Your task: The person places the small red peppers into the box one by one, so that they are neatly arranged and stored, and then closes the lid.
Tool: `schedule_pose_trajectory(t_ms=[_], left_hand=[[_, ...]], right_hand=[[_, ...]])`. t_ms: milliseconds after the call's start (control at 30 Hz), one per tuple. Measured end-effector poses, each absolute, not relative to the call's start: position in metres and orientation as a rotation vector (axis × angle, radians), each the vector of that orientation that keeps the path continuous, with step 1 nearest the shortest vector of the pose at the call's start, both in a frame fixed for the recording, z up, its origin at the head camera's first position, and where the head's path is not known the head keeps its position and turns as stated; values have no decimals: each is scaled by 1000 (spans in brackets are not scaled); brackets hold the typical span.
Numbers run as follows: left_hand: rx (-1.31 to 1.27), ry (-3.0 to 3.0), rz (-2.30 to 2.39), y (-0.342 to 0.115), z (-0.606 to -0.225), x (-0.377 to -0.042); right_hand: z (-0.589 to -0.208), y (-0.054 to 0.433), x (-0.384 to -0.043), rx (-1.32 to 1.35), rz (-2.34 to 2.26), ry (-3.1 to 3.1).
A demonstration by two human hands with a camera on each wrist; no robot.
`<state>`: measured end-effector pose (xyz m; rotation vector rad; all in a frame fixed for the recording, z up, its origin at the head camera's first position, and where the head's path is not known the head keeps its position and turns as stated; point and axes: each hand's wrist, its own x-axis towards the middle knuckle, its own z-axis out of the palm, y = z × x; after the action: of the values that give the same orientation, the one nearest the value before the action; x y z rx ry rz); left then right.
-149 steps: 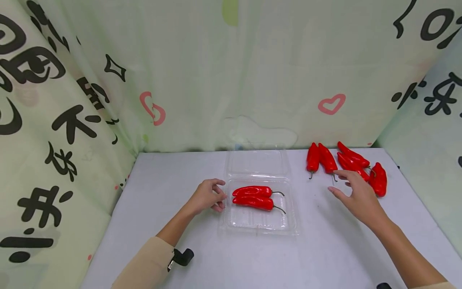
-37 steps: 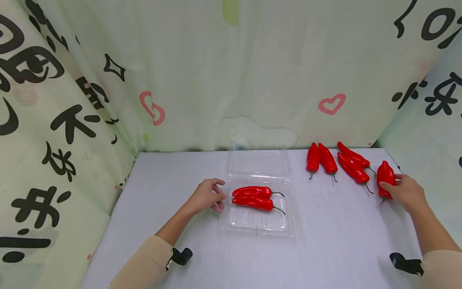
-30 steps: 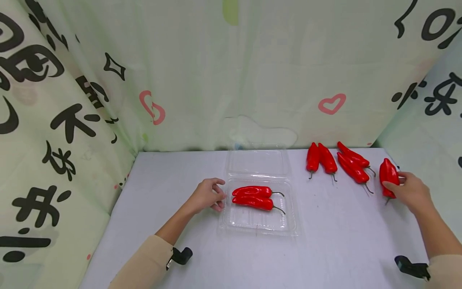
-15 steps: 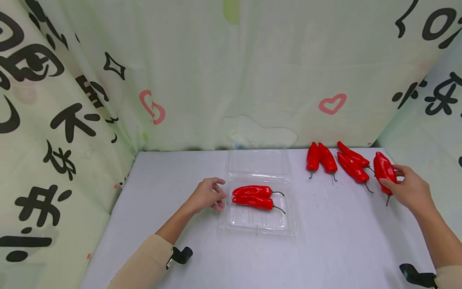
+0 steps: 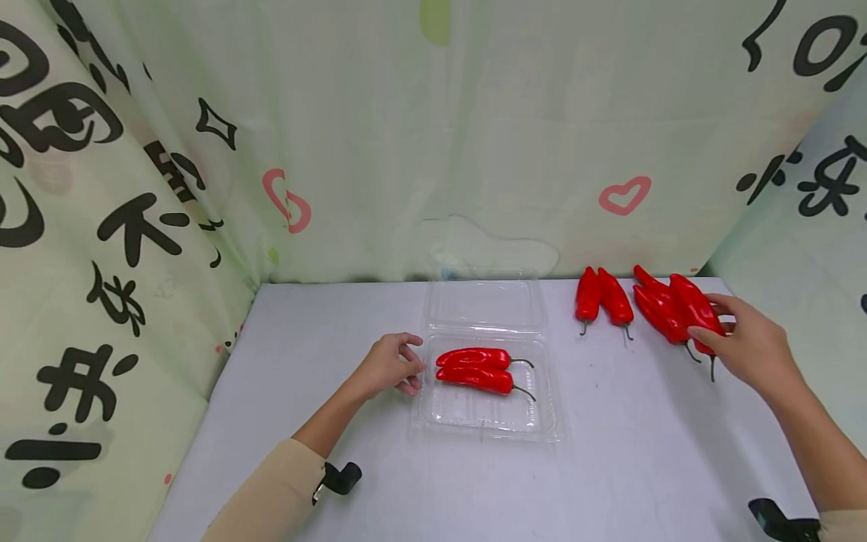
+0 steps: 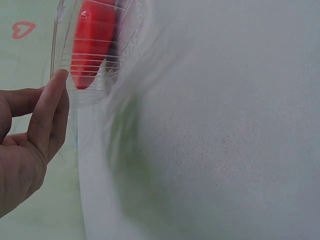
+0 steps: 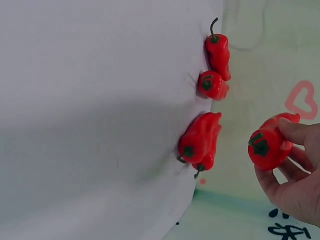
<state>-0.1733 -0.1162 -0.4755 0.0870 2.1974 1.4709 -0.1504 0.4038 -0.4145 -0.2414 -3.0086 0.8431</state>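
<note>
The right hand (image 5: 752, 342) holds a red pepper (image 5: 694, 305) by its body, thumb on one side and fingers curled on the other, a grip that leaves the stem hanging free and probably suits the smooth, tapering shape. The right wrist view shows it apart from the four peppers on the counter (image 5: 609, 467): a left-hand pair (image 5: 600, 296) and a right-hand pair (image 5: 658, 312) that it partly covers from above. The left hand (image 5: 390, 366) rests at the left edge of the clear tray (image 5: 474, 418), its fingers loosely bent, seemingly to steady such light plastic; whether they press it is hard to tell. The lid (image 5: 484, 307) lies folded back, leaving the tray uncovered, and two peppers (image 5: 477, 379) lie inside side by side, stems pointing right.
</note>
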Motion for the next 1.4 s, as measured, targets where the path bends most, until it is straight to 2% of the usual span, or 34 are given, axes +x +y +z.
schedule_pose_trajectory(t_ms=[467,1400], left_hand=[[81,2208,1460,-116,-479,-175],[97,2209,1464,-117,-478,-175]], right_hand=[[-394,365,-150,31,825,-2997],[-408,306,-155,456,827,-2954]])
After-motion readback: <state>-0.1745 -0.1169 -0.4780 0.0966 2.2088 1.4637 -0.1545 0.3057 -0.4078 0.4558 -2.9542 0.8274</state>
